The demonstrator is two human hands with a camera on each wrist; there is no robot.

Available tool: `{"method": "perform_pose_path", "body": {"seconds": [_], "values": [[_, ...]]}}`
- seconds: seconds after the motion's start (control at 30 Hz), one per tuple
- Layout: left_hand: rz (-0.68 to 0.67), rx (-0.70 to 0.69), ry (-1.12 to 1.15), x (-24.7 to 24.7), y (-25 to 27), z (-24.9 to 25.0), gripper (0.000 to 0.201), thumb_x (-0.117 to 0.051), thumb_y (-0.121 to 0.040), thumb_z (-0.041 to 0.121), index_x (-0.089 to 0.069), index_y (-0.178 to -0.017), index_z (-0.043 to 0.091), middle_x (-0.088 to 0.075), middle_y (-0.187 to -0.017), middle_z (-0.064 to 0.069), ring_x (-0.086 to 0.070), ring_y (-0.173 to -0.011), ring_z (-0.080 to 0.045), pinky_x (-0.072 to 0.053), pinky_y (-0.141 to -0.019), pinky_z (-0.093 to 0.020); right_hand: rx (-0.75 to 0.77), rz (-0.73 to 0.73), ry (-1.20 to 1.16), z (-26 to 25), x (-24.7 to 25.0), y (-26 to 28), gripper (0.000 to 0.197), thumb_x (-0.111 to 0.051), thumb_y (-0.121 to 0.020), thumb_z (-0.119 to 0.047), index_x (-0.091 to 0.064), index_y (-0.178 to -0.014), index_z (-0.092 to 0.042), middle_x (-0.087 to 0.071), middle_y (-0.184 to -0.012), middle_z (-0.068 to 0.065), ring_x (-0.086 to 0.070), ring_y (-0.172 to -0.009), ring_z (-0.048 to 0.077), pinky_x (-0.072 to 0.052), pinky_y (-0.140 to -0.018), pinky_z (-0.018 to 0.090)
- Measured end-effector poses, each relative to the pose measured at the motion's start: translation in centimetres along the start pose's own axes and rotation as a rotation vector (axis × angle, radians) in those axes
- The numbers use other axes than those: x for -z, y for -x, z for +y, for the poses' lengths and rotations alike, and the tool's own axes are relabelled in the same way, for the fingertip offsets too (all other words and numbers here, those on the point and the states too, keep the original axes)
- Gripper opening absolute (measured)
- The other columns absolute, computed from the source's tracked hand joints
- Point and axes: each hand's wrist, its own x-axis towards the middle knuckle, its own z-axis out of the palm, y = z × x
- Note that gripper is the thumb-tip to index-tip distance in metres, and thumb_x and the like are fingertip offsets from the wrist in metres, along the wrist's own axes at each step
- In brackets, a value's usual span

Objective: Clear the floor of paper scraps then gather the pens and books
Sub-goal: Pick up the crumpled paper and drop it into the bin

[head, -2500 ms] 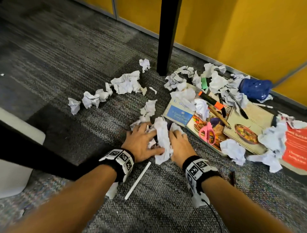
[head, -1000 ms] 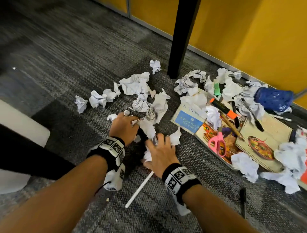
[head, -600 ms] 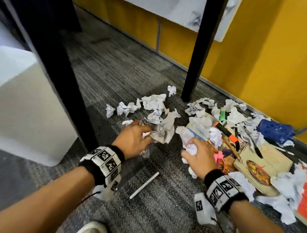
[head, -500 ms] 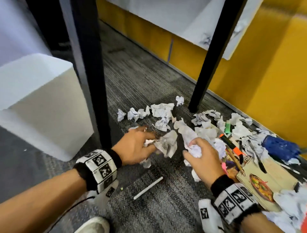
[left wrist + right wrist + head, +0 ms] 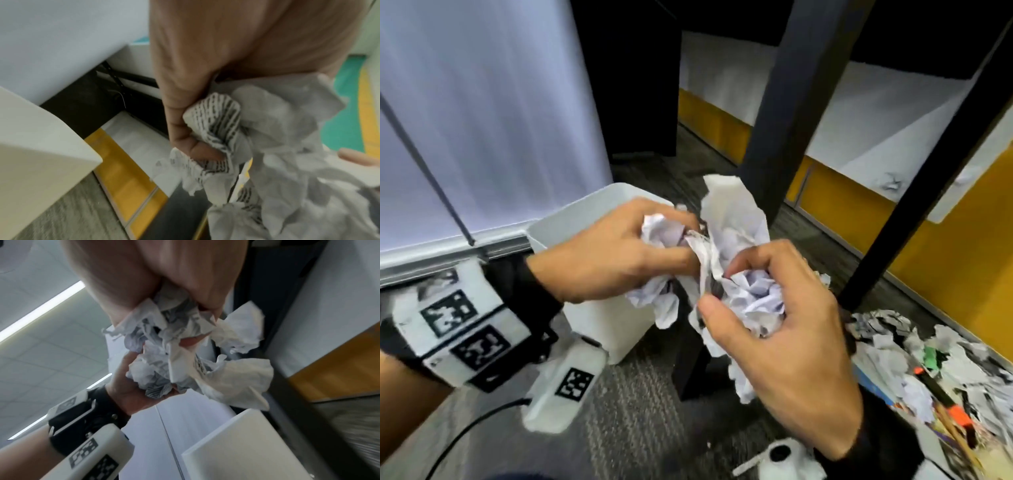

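Both hands are raised above the carpet, each gripping a wad of crumpled paper scraps (image 5: 732, 240). My left hand (image 5: 619, 253) clutches printed scraps (image 5: 222, 123) over the near side of a white bin (image 5: 599, 329). My right hand (image 5: 784, 329) holds another bunch (image 5: 164, 331) just right of the bin. The two wads touch between the hands. More scraps (image 5: 893, 346), an orange marker (image 5: 941, 394) and a book lie on the floor at the lower right.
Two black table legs (image 5: 784, 113) stand behind the hands, a second one (image 5: 921, 192) to the right. A white panel (image 5: 482, 113) rises behind the bin. A yellow wall (image 5: 945, 253) runs along the right. A white pen (image 5: 750, 466) lies on the carpet.
Both hands lifted their paper wads off the carpet and swung left to the white bin; my view turned left with them, away from the pile of books and pens.
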Motion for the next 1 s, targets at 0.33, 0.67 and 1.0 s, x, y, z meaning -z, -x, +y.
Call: {"method": "perform_pose_path", "body": {"seconds": [0.33, 0.67, 1.0], "values": [[0.470, 0.058, 0.146, 11.5, -1.1, -11.3, 0.010, -0.062, -0.084, 0.011, -0.065, -0.093, 0.010, -0.064, -0.074, 0.001, -0.058, -0.064, -0.009, -0.049, -0.059, -0.025, -0.110, 0.105, -0.272, 0.7, -17.1, -13.6, 0.029, -0.068, -0.086, -0.037, -0.053, -0.098, -0.016, -0.062, -0.089, 0.009, -0.063, -0.082, 0.025, -0.054, -0.074, 0.049], [0.200, 0.174, -0.102, 11.9, -2.7, -20.7, 0.036, -0.043, -0.095, 0.014, -0.055, -0.128, 0.010, -0.060, -0.114, -0.012, -0.056, -0.103, -0.026, -0.045, -0.082, -0.033, -0.447, -0.275, 0.313, 6.3, -22.7, -16.6, 0.037, -0.048, -0.095, -0.038, -0.045, -0.130, -0.028, -0.036, -0.130, 0.004, -0.049, -0.115, 0.024, -0.040, -0.106, 0.037], [-0.103, 0.214, -0.326, 11.3, -2.1, -20.8, 0.066, -0.040, -0.086, 0.045, -0.021, -0.148, 0.046, -0.063, -0.128, -0.006, -0.055, -0.106, -0.022, -0.040, -0.091, -0.033, -0.190, -0.371, 0.559, 4.9, -19.8, -15.9, 0.052, -0.074, -0.072, -0.032, -0.042, -0.111, -0.018, -0.038, -0.123, 0.003, -0.054, -0.098, 0.022, -0.044, -0.077, 0.029]]}}
